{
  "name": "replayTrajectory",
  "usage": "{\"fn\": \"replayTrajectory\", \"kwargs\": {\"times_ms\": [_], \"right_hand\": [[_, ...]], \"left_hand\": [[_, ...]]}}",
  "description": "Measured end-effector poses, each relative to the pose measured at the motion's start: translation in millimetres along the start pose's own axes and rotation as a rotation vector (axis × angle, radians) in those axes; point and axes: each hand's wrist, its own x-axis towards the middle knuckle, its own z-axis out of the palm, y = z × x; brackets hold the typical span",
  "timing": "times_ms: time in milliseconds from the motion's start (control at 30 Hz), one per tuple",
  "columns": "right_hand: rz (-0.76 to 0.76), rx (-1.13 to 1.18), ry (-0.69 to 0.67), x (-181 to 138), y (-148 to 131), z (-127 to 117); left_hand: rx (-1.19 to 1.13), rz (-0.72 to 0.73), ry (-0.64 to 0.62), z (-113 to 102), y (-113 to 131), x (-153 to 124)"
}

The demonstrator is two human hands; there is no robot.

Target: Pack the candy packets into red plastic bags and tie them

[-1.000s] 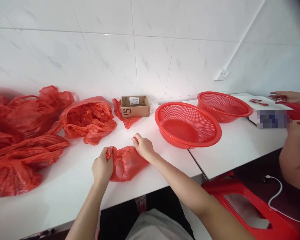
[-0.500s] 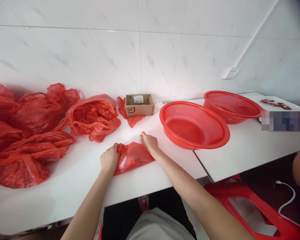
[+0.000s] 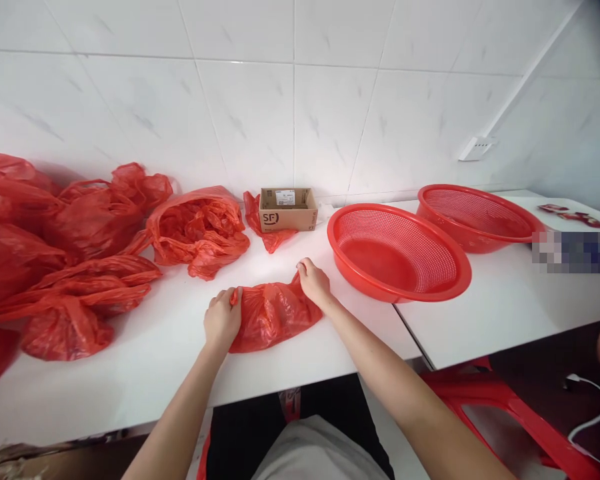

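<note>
A red plastic bag [image 3: 275, 317] lies on the white table in front of me, bulging slightly over contents I cannot make out. My left hand [image 3: 223, 319] is closed on its left upper corner, a twist of plastic poking out by the thumb. My right hand [image 3: 313, 283] pinches the opposite upper corner and pulls it up and outward. Between the two hands the bag's top edge is stretched and wrinkled.
Several filled red bags [image 3: 85, 220] crowd the table's left side, beside an open bag [image 3: 197, 230] stuffed with crumpled plastic. A small cardboard box [image 3: 290, 219] stands by the wall. Two red baskets [image 3: 400, 293], [image 3: 480, 240] sit to the right. A red stool [image 3: 510, 413] is below.
The bag's top has been drawn wider, and its surface is now more creased. My right hand has moved slightly right with its corner. The view has shifted a little left.
</note>
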Motion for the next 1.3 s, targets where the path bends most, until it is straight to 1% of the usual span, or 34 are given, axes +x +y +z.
{"fn": "replayTrajectory", "kwargs": {"times_ms": [67, 133, 233, 333, 433, 500, 633, 733, 900, 1000, 1100, 1167, 1233, 1300], "right_hand": [[-0.023, 0.027, 0.004, -5.6, -8.3, -3.6], [-0.070, 0.008, 0.012, -15.5, -18.8, -1.9], [-0.134, -0.059, 0.002, -29.2, -29.3, 7.6], [-0.156, -0.059, -0.047, -30.8, -27.9, 14.8], [-0.153, -0.048, -0.090, -21.1, -20.7, 14.6], [-0.125, -0.053, -0.089, -13.1, -16.7, 12.8], [-0.038, -0.071, -0.046, 1.0, -11.7, 12.5], [0.022, -0.080, -0.020, 13.3, -8.6, 14.6], [0.076, -0.079, -0.021, 38.3, -7.0, 14.5], [0.072, -0.083, -0.016, 46.5, -8.9, 13.8], [0.053, -0.092, -0.005, 45.7, -10.3, 15.0], [0.044, -0.093, 0.007, 42.3, -10.1, 16.6], [0.040, -0.086, 0.023, 39.0, -9.0, 18.6], [0.035, -0.068, 0.041, 37.1, -7.5, 20.5]], "left_hand": [[-0.049, -0.026, 0.016, -6.3, 9.8, -0.7], [-0.075, -0.023, 0.023, -7.4, 22.9, -4.7], [-0.058, 0.011, -0.007, 1.3, 40.5, -13.3], [-0.021, 0.045, -0.069, 12.6, 45.8, -16.4], [-0.002, 0.061, -0.127, 17.0, 39.1, -10.5], [0.003, 0.063, -0.145, 16.5, 31.7, -4.4], [0.011, 0.034, -0.128, 13.3, 14.5, 0.7], [0.010, -0.005, -0.107, 9.7, -0.1, -7.3], [-0.058, -0.027, -0.087, -3.0, -20.8, -36.1], [-0.134, -0.055, -0.075, -10.9, -26.5, -54.8], [-0.240, -0.075, -0.077, -13.1, -28.7, -66.9], [-0.313, -0.091, -0.082, -12.6, -31.9, -67.2], [-0.376, -0.109, -0.069, -14.3, -36.9, -60.2], [-0.415, -0.135, 0.008, -21.3, -39.5, -48.7]]}}
